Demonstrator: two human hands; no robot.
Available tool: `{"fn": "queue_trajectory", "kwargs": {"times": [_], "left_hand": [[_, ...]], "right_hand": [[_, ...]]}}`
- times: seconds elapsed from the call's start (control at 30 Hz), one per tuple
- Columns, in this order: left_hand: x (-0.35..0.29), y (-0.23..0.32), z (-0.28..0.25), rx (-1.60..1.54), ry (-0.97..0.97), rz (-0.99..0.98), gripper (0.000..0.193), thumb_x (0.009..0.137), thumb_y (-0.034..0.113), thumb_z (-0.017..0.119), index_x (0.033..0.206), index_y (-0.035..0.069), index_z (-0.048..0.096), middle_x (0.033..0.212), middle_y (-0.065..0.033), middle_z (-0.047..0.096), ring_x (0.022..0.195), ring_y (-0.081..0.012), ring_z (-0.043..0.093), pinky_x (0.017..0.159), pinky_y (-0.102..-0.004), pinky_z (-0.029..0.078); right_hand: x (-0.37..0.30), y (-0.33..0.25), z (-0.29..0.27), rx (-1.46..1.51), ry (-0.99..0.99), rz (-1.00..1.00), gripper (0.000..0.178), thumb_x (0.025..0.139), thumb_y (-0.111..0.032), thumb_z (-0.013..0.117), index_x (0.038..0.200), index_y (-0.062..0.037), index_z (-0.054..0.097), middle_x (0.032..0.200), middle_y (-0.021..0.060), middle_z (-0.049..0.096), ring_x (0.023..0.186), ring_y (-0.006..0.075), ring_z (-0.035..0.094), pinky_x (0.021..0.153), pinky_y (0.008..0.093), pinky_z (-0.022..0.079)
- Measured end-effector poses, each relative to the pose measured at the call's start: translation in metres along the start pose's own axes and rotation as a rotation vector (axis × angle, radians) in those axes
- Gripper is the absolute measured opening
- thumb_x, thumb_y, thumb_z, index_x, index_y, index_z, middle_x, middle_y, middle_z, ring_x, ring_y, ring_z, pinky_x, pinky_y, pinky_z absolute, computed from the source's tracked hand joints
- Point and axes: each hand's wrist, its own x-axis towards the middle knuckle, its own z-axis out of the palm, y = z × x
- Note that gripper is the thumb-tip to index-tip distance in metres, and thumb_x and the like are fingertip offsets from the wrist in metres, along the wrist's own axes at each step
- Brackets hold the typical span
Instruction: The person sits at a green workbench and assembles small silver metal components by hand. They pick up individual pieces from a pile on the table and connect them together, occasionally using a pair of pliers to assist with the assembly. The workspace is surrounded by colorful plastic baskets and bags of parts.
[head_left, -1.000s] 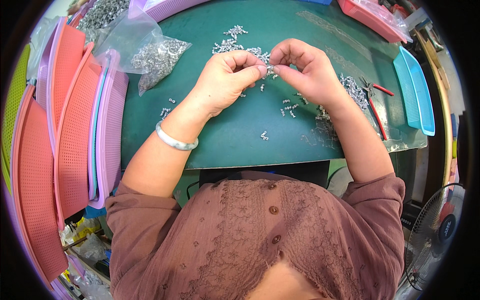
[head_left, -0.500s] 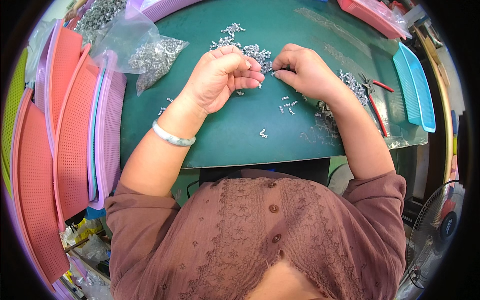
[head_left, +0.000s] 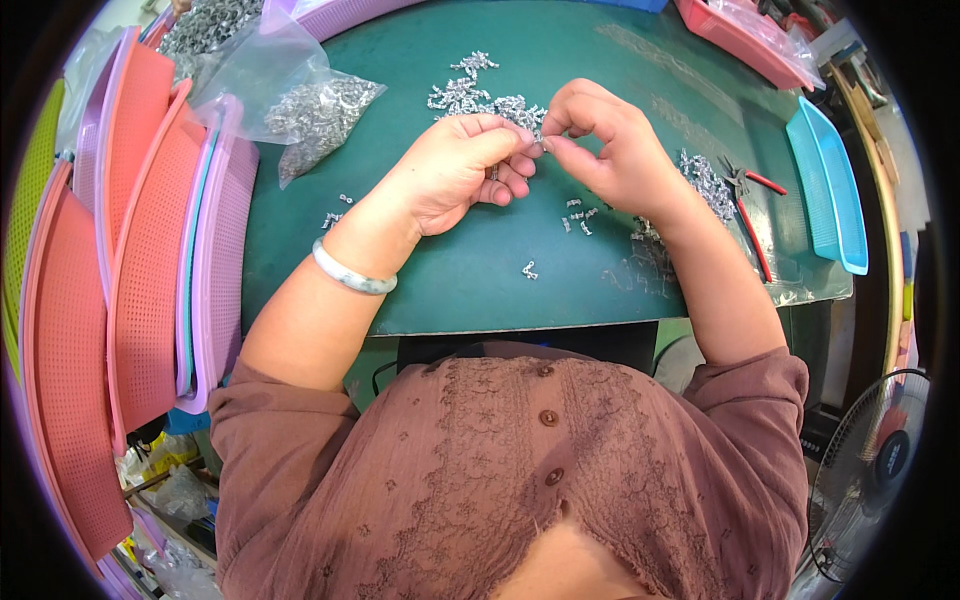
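My left hand point(head_left: 470, 168) and my right hand point(head_left: 610, 145) meet fingertip to fingertip above the green table point(head_left: 430, 290). Between their pinched thumbs and forefingers is a small silvery metal part, mostly hidden by the fingers. Just beyond them lies a pile of small silvery metal parts point(head_left: 460, 97). A second heap of metal parts point(head_left: 706, 185) sits beside my right forearm. A few loose pieces point(head_left: 579, 217) are scattered below my right hand, and another small piece point(head_left: 530, 270) lies nearer the table's front edge.
Stacked coloured plastic baskets point(head_left: 65, 370) rise along the left. A clear bag of metal parts point(head_left: 325, 115) lies at the back left. Red-handled pliers point(head_left: 752, 215) rest on the right, next to a blue tray point(head_left: 828, 185). A fan point(head_left: 870, 470) stands at the lower right.
My left hand has moved right, its fingers closing from a looser pose to meet the right fingertips. My right hand has stayed nearly in place, its pinch now against the left.
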Motion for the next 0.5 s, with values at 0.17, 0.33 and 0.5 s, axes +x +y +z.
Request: {"fn": "queue_trajectory", "kwargs": {"times": [0.17, 0.33, 0.5], "left_hand": [[-0.0015, -0.0008, 0.0023, -0.003, 0.023, 0.052, 0.008, 0.084, 0.011, 0.056, 0.088, 0.004, 0.059, 0.075, -0.0031, 0.059, 0.060, -0.0074, 0.055, 0.052, -0.0181, 0.045], [-0.0016, 0.0001, 0.0023, -0.020, 0.012, 0.043, 0.009, 0.083, 0.011, 0.058, 0.089, 0.003, 0.058, 0.075, -0.0030, 0.059, 0.060, -0.0074, 0.054, 0.052, -0.0181, 0.044], [-0.0012, -0.0005, 0.0026, -0.005, 0.025, 0.065, 0.010, 0.083, 0.011, 0.059, 0.089, 0.003, 0.059, 0.075, -0.0026, 0.058, 0.059, -0.0071, 0.053, 0.051, -0.0179, 0.043]], "right_hand": [[0.0006, -0.0011, 0.0017, 0.051, 0.048, -0.064, 0.009, 0.070, 0.002, 0.059, 0.077, -0.0006, 0.056, 0.078, 0.0088, 0.054, 0.070, 0.0207, 0.055, 0.061, 0.0281, 0.045], [0.0007, -0.0022, 0.0006, 0.067, 0.030, -0.061, 0.009, 0.070, 0.003, 0.059, 0.078, -0.0001, 0.056, 0.078, 0.0090, 0.055, 0.069, 0.0199, 0.056, 0.062, 0.0273, 0.046], [0.0004, -0.0020, 0.0008, 0.116, 0.044, -0.031, 0.010, 0.071, 0.003, 0.058, 0.081, 0.0000, 0.056, 0.079, 0.0093, 0.055, 0.069, 0.0188, 0.056, 0.062, 0.0269, 0.046]]}}
